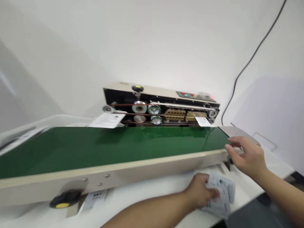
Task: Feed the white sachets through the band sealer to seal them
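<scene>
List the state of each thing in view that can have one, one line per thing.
Left grip, closed on leaflets
Right grip, open, beside the belt's edge
Leaflets, loose stack on the bench
Belt, lying level
Sealer, panel light glowing red
Sheet, tucked at the sealer's base
</scene>
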